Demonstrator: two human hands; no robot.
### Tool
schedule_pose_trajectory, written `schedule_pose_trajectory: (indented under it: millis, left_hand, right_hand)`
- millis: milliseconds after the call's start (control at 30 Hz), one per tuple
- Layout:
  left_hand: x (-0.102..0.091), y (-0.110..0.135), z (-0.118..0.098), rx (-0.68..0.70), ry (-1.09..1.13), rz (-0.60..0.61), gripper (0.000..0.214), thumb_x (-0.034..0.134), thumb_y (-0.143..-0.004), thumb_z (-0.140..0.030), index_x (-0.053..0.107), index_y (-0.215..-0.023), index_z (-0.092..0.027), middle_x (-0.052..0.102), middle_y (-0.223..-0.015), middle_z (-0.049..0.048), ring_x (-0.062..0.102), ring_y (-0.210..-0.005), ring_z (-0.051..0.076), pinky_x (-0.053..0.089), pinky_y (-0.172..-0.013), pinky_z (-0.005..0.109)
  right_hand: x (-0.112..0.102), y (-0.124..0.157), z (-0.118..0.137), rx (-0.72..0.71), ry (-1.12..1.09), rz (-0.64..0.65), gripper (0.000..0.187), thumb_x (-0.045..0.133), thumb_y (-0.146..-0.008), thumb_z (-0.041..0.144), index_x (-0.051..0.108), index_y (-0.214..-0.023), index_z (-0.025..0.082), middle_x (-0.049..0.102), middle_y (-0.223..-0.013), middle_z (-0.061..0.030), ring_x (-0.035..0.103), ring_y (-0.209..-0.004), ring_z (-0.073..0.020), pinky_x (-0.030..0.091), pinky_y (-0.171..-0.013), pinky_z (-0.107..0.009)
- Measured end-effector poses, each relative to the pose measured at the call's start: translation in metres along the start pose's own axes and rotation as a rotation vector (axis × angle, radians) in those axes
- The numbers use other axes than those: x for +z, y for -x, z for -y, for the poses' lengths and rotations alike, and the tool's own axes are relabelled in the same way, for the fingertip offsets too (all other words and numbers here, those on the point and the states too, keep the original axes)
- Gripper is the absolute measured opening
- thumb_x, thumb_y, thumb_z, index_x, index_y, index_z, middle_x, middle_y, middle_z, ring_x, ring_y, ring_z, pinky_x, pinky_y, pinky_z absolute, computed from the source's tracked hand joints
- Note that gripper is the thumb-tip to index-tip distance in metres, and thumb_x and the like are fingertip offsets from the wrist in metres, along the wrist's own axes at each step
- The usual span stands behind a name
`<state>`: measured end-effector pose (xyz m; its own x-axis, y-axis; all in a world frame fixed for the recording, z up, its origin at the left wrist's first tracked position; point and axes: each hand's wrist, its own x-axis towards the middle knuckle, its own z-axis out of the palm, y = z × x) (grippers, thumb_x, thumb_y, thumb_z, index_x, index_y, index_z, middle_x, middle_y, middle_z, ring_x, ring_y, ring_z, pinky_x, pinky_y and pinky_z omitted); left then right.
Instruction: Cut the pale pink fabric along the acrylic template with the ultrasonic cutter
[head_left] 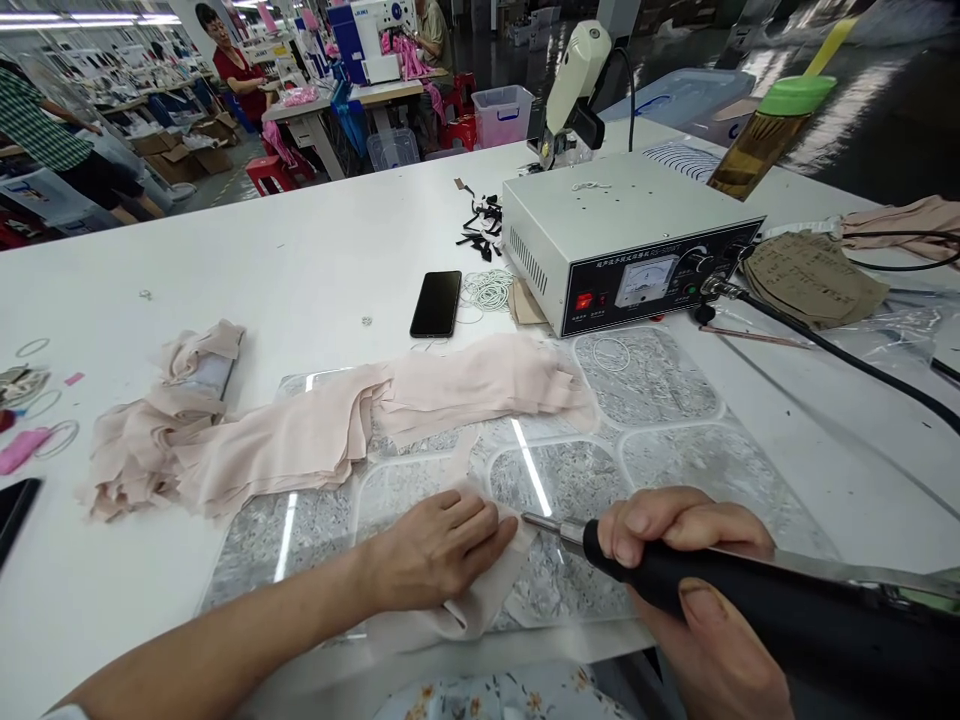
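Note:
My left hand (442,548) is closed on a small piece of pale pink fabric (491,598), pressing it onto a clear-topped, grey marbled mat (559,480). Part of that fabric is hidden beneath the fingers. My right hand (697,580) is wrapped round a handheld ultrasonic welder (720,600) with a black grip and a slim metal tip. The tip points left and lies beside my left fingertips, at the fabric's edge; whether it touches the cloth I cannot tell. Beyond my hands, overlapping pale pink strips (472,385) run across the mat toward a crumpled pile (142,450).
A control box (630,235) with a dial and red switch stands behind the mat; a black cable (847,355) runs from it. Nearby are a phone (436,304), looped cord (489,289), a green-lidded drink bottle (772,140) and brown fabric pieces (814,278). People work farther back.

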<state>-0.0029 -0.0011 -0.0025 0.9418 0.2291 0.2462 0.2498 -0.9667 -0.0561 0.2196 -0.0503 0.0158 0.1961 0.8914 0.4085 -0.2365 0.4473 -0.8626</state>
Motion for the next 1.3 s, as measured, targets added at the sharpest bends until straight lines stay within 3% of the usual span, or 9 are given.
schedule_pose_trajectory:
  millis: [300, 633, 900, 1300]
  left_hand:
    - [0.001, 0.001, -0.002, -0.02, -0.022, -0.116, 0.027, 0.035, -0.099, -0.007, 0.059, -0.108, 0.001, 0.065, -0.095, 0.0158, 0.06, -0.077, 0.019, 0.052, -0.061, 0.03]
    - [0.001, 0.003, -0.003, -0.024, -0.034, -0.103, 0.027, 0.036, -0.098, -0.006, 0.061, -0.107, 0.002, 0.066, -0.098, 0.018, 0.061, -0.077, 0.02, 0.051, -0.059, 0.031]
    - [0.003, 0.003, -0.003, -0.029, -0.039, -0.093, 0.026, 0.037, -0.098, -0.005, 0.061, -0.107, 0.0, 0.066, -0.098, 0.0173, 0.06, -0.075, 0.018, 0.051, -0.06, 0.03]
    - [0.003, 0.006, -0.003, -0.035, -0.019, -0.087, 0.028, 0.034, -0.098, -0.005, 0.057, -0.111, 0.001, 0.065, -0.101, 0.019, 0.06, -0.078, 0.02, 0.05, -0.059, 0.031]
  right_hand:
    - [0.0, 0.001, -0.001, 0.014, -0.025, -0.012, 0.004, 0.056, -0.087, 0.027, 0.057, -0.09, 0.025, 0.053, -0.081, -0.0014, 0.054, -0.06, -0.0135, 0.054, -0.055, -0.034]
    - [0.007, 0.0, -0.004, 0.026, -0.076, -0.035, 0.007, 0.058, -0.086, 0.027, 0.057, -0.092, 0.024, 0.052, -0.081, -0.0014, 0.054, -0.062, -0.0128, 0.055, -0.058, -0.032]
    - [0.012, -0.004, -0.01, -0.011, -0.08, 0.027, 0.007, 0.056, -0.089, 0.027, 0.056, -0.095, 0.024, 0.053, -0.084, -0.0011, 0.055, -0.063, -0.0117, 0.055, -0.059, -0.03]
    - [0.008, -0.001, -0.017, 0.004, -0.1, 0.017, 0.007, 0.055, -0.088, 0.025, 0.055, -0.094, 0.024, 0.052, -0.085, -0.001, 0.055, -0.065, -0.0123, 0.054, -0.061, -0.032]
